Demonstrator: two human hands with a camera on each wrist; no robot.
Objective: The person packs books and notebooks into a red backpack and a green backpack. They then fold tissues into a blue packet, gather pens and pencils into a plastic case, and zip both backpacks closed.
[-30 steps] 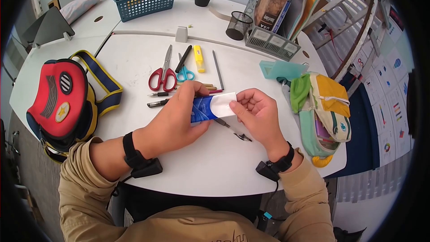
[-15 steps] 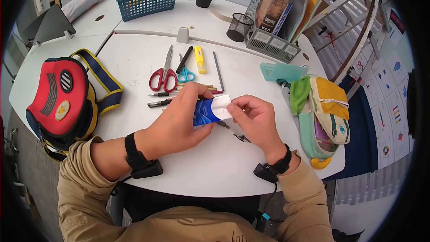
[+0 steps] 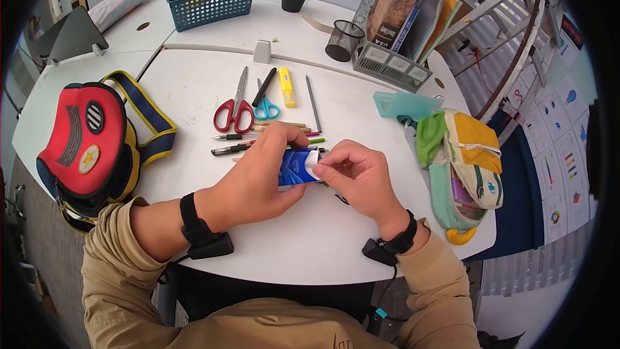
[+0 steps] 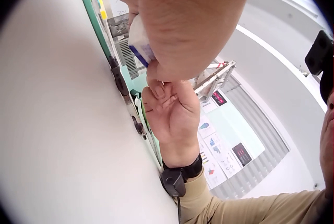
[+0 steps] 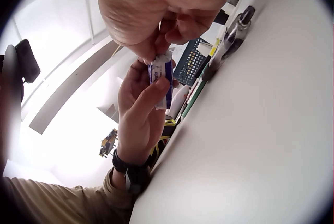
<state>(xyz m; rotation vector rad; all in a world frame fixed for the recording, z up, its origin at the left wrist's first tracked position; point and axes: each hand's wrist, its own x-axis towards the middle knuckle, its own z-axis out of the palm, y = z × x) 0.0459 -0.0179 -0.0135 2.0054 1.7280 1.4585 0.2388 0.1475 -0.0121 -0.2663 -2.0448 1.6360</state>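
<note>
A small blue-and-white box (image 3: 296, 168) is gripped between the thumb and fingers of my left hand (image 3: 255, 178), above the table's middle. My right hand (image 3: 358, 178) pinches the white end (image 3: 312, 159) of this box, thumb in front and the other fingers curled. In the right wrist view, the narrow printed side of the box (image 5: 168, 73) shows past the left thumb. From the left wrist, one blue-edged corner shows, with the rest behind the left hand. Pens, including a black pen (image 3: 229, 150), lie on the table just behind the hands, partly covered.
Red-handled scissors (image 3: 242, 116), teal scissors (image 3: 266, 112), a black marker (image 3: 264, 87), a yellow highlighter (image 3: 287, 87) and a pencil (image 3: 314, 105) lie farther back. A red bag (image 3: 84, 145) stands left, a green-yellow bag (image 3: 462, 171) right. Behind are a basket (image 3: 210, 6) and a file holder (image 3: 394, 68).
The right hand has moved left toward the left hand, and much less of the box's white end shows. More pens are uncovered behind the box. The left hand stays nearly in place.
</note>
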